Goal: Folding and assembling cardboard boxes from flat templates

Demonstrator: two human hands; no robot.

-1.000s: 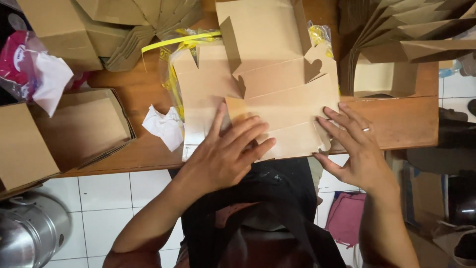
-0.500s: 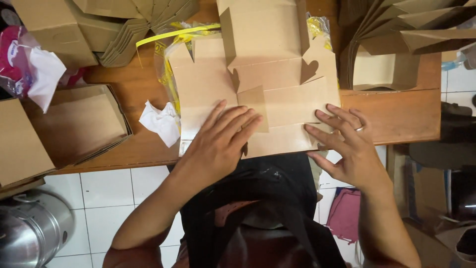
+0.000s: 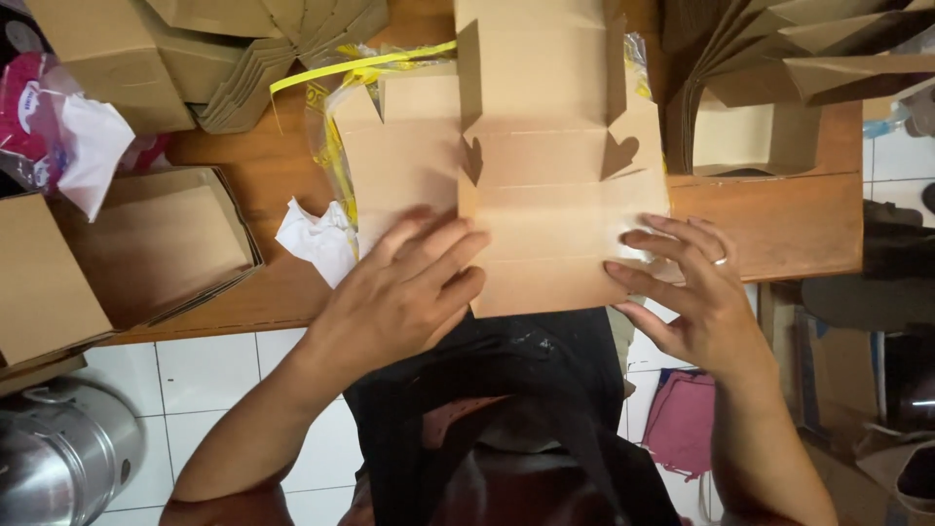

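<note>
- Against the flat cardboard blank (image 3: 555, 195), both hands lie spread with fingers extended and pressed down, nothing clasped in either one.
- Left hand (image 3: 404, 292) sits at the blank's near left corner, its fingers (image 3: 443, 248) fanned across the cardboard edge, likely to pin that side flat along a crease.
- Right hand (image 3: 696, 292) sits at the blank's near right corner, its fingertips (image 3: 633, 273) touching the edge from the side, which looks like steadying or squaring the sheet; one ring (image 3: 720, 260) shows on a finger.
- Under the blank lies a second flat sheet (image 3: 390, 166), jutting out to its left, on a wooden table (image 3: 779, 219) whose near edge the blank overhangs.
- Just left of the blank: one crumpled white paper (image 3: 317, 239) and a yellow plastic strap (image 3: 360, 63).
- Further left of the blank: one open folded box (image 3: 161, 239), a stack of folded pieces (image 3: 243, 68) too tightly packed to count, and one pink bag (image 3: 29, 107).
- Right of the blank: one assembled box (image 3: 755, 136) under leaning cardboard sheets (image 3: 789, 49).
- Below and left of the blank, on the tiled floor: one metal pot (image 3: 63, 458).
</note>
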